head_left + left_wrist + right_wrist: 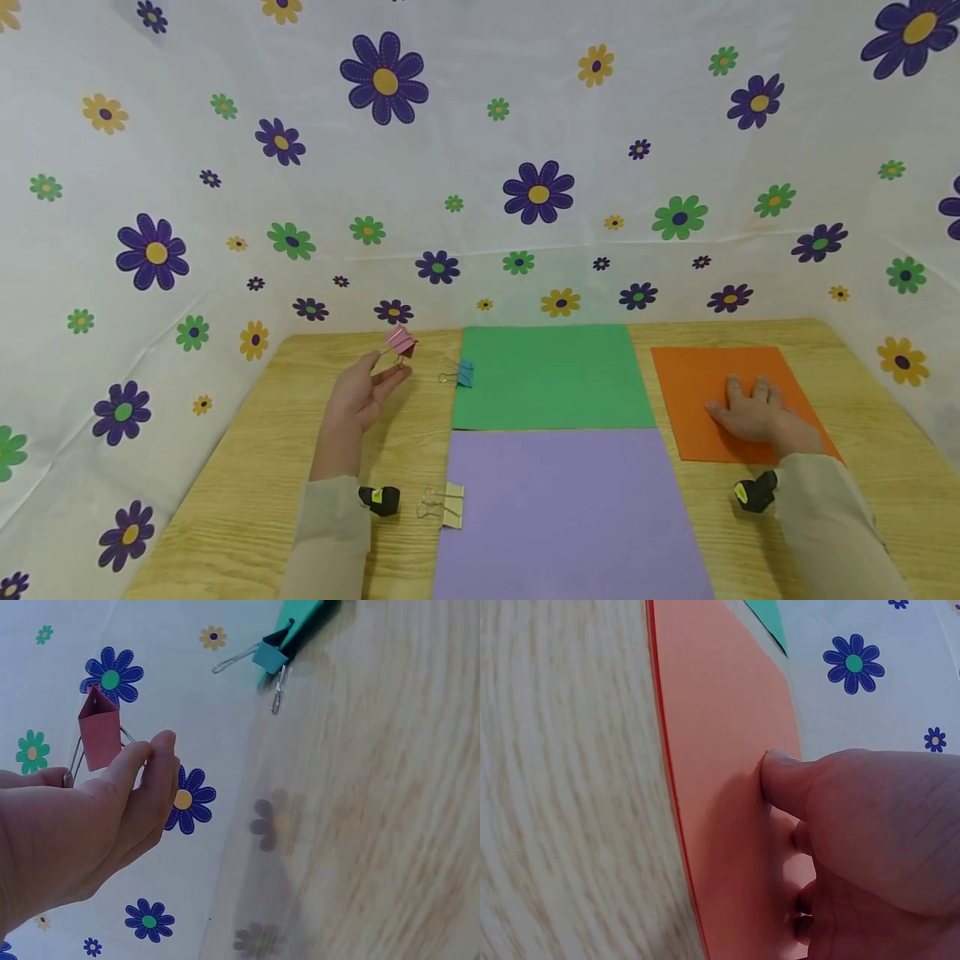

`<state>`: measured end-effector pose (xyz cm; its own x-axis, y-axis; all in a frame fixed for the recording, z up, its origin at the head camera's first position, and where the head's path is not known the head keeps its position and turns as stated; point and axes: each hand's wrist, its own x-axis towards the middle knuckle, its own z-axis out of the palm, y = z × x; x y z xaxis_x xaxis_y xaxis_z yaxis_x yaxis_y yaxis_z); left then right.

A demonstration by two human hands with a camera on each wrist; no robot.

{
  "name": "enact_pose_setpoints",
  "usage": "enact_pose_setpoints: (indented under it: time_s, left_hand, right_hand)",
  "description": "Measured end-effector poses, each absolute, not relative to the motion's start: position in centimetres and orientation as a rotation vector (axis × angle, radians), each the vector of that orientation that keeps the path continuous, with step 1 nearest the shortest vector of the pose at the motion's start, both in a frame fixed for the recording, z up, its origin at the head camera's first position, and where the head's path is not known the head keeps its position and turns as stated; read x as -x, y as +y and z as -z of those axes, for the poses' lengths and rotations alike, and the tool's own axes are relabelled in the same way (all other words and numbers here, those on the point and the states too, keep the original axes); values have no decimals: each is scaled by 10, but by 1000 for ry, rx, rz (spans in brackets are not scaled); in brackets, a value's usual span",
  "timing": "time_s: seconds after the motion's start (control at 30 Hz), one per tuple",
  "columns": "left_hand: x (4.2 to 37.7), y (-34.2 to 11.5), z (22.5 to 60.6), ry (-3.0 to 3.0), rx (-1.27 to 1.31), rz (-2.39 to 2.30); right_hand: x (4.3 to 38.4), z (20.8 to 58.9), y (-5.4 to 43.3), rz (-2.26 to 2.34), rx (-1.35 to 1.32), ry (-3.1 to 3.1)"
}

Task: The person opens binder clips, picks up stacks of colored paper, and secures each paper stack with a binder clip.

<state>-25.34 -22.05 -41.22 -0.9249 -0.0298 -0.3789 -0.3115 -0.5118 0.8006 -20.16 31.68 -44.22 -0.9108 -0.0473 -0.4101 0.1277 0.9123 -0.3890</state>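
Note:
My left hand (360,393) holds a pink binder clip (402,341) above the table at the left, pinching its wire handles between thumb and fingers. In the left wrist view the body of the binder clip (100,735) points up, its jaws together. My right hand (753,414) rests on an orange stack of paper (678,375) with its fingers spread. Thumb and fingertips touch the top sheet of the orange stack (720,727) in the right wrist view.
A green stack of paper (555,375) carries a blue binder clip (466,373) on its left edge. Nearer, a purple stack (570,517) has a cream binder clip (452,505) on its left edge. All lie on a wood-grain table (247,475); a flowered cloth (465,150) hangs behind and beside it.

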Motion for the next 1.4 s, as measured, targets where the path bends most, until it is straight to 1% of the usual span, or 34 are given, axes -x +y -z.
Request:
enact_pose_setpoints:
  time_s: [0.27,0.67,0.83,1.13,1.4]
  left_hand:
    - [245,-221,407,1158,493,-2703]
    - [241,-227,402,827,431,-2766]
    - [239,-225,401,898,357,-2747]
    - [234,-216,396,1277,276,-2633]
    - [230,-213,390,1326,249,-2638]
  right_hand:
    - [203,445,317,567,-43,2685]
    - [203,443,315,581,-33,2693]
    - [203,444,316,583,-35,2693]
    - [203,448,317,564,-40,2710]
    - [201,444,317,556,-40,2711]
